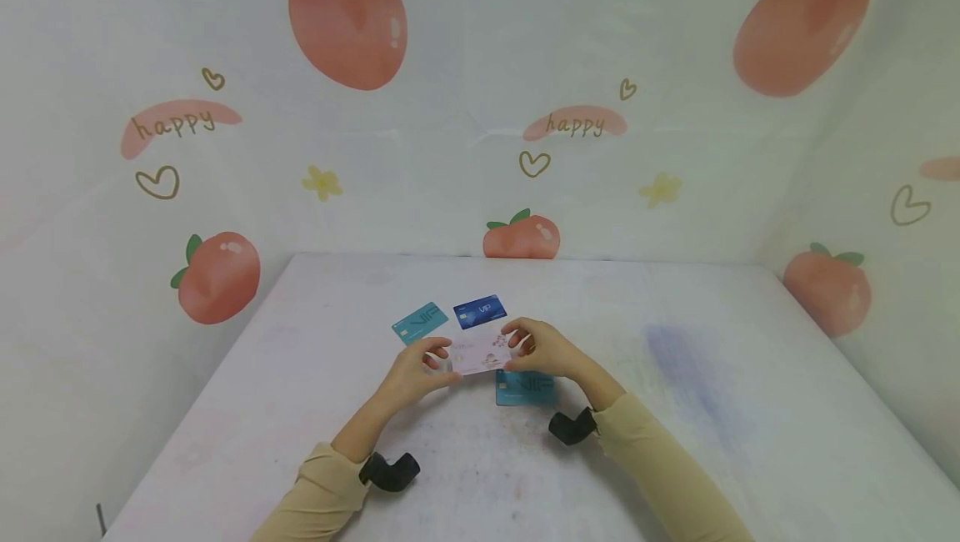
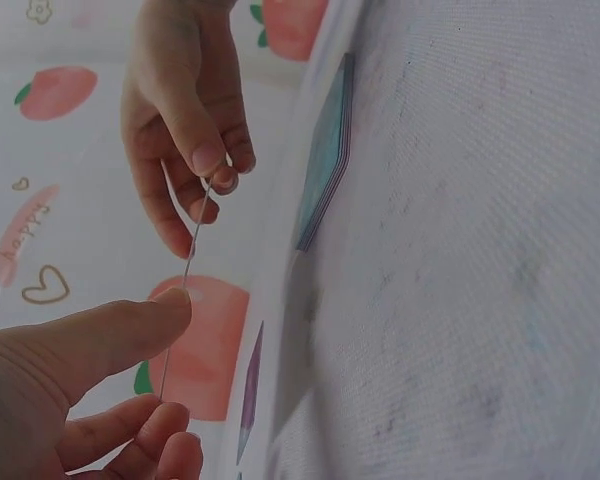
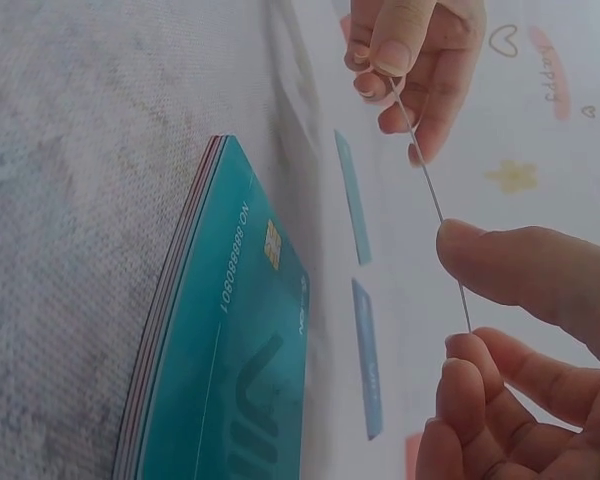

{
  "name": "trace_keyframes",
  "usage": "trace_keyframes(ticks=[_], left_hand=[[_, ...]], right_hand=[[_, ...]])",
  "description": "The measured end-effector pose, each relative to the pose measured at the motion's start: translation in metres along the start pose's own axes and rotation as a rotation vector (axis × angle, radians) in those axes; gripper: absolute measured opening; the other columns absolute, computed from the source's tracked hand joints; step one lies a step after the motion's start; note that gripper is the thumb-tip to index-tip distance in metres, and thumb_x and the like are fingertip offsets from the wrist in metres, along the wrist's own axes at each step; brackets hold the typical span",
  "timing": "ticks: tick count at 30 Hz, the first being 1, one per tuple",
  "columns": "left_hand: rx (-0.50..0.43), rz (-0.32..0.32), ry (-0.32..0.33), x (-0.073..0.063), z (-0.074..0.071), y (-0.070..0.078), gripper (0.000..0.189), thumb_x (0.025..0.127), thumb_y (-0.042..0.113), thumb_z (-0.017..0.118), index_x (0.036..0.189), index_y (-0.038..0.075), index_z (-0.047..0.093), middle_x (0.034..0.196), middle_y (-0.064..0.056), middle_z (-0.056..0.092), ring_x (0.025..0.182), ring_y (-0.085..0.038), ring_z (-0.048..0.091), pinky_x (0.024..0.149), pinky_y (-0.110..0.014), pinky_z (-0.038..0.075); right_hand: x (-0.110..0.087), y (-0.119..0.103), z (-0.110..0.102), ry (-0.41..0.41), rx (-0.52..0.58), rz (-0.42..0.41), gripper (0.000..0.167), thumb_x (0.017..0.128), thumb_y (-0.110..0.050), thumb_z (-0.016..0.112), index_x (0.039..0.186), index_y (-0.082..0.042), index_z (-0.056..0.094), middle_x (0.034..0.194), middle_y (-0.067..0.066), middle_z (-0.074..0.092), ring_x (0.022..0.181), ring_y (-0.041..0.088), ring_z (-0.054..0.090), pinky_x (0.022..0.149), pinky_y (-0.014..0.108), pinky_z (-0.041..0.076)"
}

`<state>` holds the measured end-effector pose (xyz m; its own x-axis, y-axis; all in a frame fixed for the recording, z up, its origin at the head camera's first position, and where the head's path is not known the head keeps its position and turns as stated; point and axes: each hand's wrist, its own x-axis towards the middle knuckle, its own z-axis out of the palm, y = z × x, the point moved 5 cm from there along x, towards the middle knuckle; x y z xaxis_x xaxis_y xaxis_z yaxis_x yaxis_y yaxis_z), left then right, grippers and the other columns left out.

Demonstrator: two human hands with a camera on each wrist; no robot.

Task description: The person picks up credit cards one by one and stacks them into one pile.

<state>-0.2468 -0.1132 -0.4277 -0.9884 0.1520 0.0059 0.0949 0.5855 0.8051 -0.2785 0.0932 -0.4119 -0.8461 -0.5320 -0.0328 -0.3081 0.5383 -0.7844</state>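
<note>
A pale pink card (image 1: 474, 353) with small printed figures is held up off the table between both hands. My left hand (image 1: 414, 375) pinches its left edge between thumb and fingers. Its right edge is pinched by my right hand (image 1: 546, 350). Both wrist views show the card nearly edge-on, as a thin line. Below my right hand lies a stack of several cards (image 3: 235, 330), topped by a teal VIP card (image 1: 525, 389). Behind the held card, a teal card (image 1: 420, 323) lies on the left and a blue VIP card (image 1: 480, 311) beside it, apart.
The white table (image 1: 300, 409) carries faint stains and a bluish smudge (image 1: 690, 375) on the right. A white backdrop (image 1: 450, 158) with peach prints rises at the table's far edge and along the sides. A black curved piece sits at each wrist.
</note>
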Motion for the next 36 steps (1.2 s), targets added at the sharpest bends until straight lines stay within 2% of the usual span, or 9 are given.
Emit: trace_keyframes(ticks=[11,18,28,36], left_hand=[[-0.021,0.030,-0.011,0.003,0.006,0.001,0.054,0.073,0.015,0.079,0.121,0.004,0.058,0.100,-0.006,0.063,0.084,-0.015,0.053,0.067,-0.021,0.043],[-0.046,0.018,-0.018,0.004,0.009,0.001,0.054,0.072,0.016,0.079,0.121,0.005,0.059,0.099,-0.005,0.063,0.084,-0.015,0.053,0.068,-0.021,0.043],[-0.050,0.049,-0.033,0.007,0.015,0.002,0.052,0.073,0.017,0.079,0.119,0.005,0.059,0.101,-0.008,0.063,0.085,-0.015,0.055,0.069,-0.022,0.045],[-0.056,0.062,-0.054,0.007,0.018,0.005,0.053,0.073,0.018,0.079,0.120,0.005,0.058,0.103,-0.009,0.063,0.087,-0.016,0.054,0.069,-0.020,0.044]], right_hand=[[-0.006,0.004,-0.005,0.017,0.016,-0.001,0.049,0.077,-0.014,0.074,0.119,-0.001,0.054,0.098,0.013,0.060,0.079,0.015,0.053,0.076,0.027,0.047],[-0.008,0.007,-0.006,0.026,0.028,-0.011,0.049,0.076,-0.012,0.075,0.118,0.000,0.054,0.096,0.014,0.059,0.078,0.015,0.053,0.075,0.026,0.048],[-0.013,0.010,-0.009,0.036,-0.021,-0.005,0.050,0.077,-0.015,0.074,0.120,0.000,0.054,0.097,0.013,0.060,0.079,0.015,0.052,0.076,0.028,0.047],[-0.015,0.018,-0.011,0.045,-0.016,0.008,0.049,0.077,-0.015,0.074,0.120,-0.001,0.054,0.098,0.012,0.060,0.080,0.015,0.053,0.077,0.027,0.048]])
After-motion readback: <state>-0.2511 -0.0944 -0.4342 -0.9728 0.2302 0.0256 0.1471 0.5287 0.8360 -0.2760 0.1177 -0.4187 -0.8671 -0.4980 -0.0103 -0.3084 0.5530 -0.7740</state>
